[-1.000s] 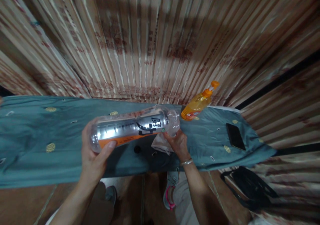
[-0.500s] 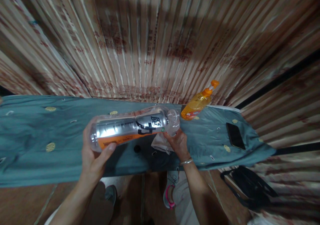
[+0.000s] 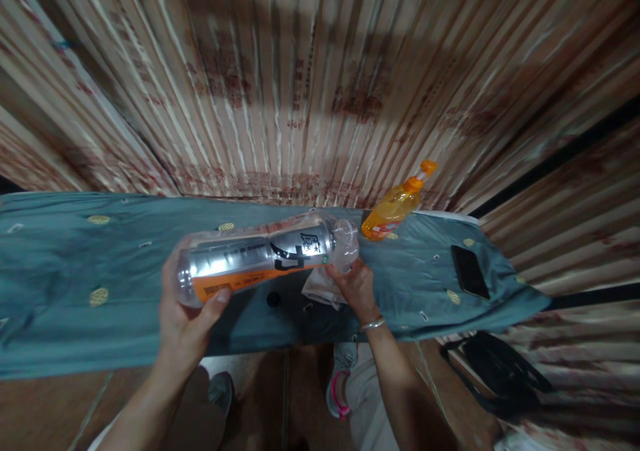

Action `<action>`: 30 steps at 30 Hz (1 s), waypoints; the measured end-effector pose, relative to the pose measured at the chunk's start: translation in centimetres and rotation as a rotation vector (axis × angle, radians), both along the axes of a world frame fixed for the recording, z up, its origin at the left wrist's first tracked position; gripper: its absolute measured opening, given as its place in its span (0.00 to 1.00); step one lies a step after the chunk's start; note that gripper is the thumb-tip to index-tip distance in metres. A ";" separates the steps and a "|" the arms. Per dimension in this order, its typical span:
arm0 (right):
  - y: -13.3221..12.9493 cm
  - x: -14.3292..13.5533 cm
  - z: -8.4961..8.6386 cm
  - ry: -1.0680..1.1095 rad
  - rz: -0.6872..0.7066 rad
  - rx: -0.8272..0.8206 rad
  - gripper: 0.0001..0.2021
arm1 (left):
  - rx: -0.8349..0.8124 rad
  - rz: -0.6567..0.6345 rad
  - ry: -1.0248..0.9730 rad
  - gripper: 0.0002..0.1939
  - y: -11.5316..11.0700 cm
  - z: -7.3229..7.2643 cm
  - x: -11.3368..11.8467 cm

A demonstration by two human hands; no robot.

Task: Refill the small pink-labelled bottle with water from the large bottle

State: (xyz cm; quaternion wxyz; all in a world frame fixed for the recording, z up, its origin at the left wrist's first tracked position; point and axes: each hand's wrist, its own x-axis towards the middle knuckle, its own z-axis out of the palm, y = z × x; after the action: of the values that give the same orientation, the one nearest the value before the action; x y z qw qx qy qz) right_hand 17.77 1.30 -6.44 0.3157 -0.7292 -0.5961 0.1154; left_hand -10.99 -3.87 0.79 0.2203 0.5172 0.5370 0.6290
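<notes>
You seem to be steadying the clear, silver-and-orange-labelled plastic bottle (image 3: 250, 257) between the teal-clothed table (image 3: 55, 257)'s long edges, left hand (image 3: 181, 327) clasping its base, right hand (image 3: 357, 289) its neck; any move calls for even support.

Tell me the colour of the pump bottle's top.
The pump bottle's top is orange, clearest in the head view.

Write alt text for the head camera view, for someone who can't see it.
A person's left hand grips the base of a clear bottle held sideways above a green-covered table, the right hand at its neck. A whitish cloth shows by that hand; an orange pump bottle and black phone are on the table.
</notes>
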 end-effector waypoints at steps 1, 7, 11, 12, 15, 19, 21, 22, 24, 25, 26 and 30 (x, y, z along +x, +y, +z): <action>0.0 0.0 0.0 -0.003 -0.008 0.000 0.16 | -0.017 -0.014 -0.040 0.46 0.0 0.0 0.0; 0.0 0.1 0.0 0.029 0.017 0.041 0.17 | -0.035 0.027 -0.091 0.49 -0.3 0.2 0.2; 0.1 0.1 0.0 0.053 0.000 0.026 0.16 | -0.047 0.004 -0.120 0.48 -0.2 0.5 0.2; 0.1 0.0 0.0 0.059 0.002 0.024 0.16 | -0.050 0.003 -0.126 0.48 -0.2 0.5 0.2; 0.0 -0.1 0.3 0.069 0.014 0.028 0.16 | -0.057 0.010 -0.140 0.49 -0.1 0.7 0.2; 0.1 -0.2 0.4 0.049 0.006 0.032 0.15 | -0.061 0.008 -0.157 0.48 -0.1 1.0 0.2; 0.1 -0.2 0.4 0.029 0.002 0.021 0.15 | -0.066 0.008 -0.175 0.48 0.0 1.0 0.3; 0.1 -0.2 0.4 0.019 0.004 0.016 0.15 | -0.066 0.010 -0.182 0.49 0.0 1.0 0.3; 0.1 -0.2 0.3 0.006 0.007 0.016 0.16 | -0.061 0.027 -0.188 0.49 0.0 0.9 0.2; 0.2 -0.2 0.2 0.004 0.007 0.021 0.16 | -0.061 0.035 -0.188 0.49 0.0 0.9 0.2; 0.2 -0.2 0.2 0.003 0.008 0.027 0.16 | -0.063 0.039 -0.189 0.49 0.0 0.8 0.2; 0.2 -0.2 0.0 0.014 -0.005 0.031 0.16 | -0.062 0.028 -0.170 0.48 0.0 0.6 0.0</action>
State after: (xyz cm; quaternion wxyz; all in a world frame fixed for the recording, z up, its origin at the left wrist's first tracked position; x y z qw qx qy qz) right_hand 17.53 1.47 -6.44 0.3313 -0.7248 -0.5938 0.1103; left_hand -11.03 -3.89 1.35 0.2723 0.4474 0.5428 0.6565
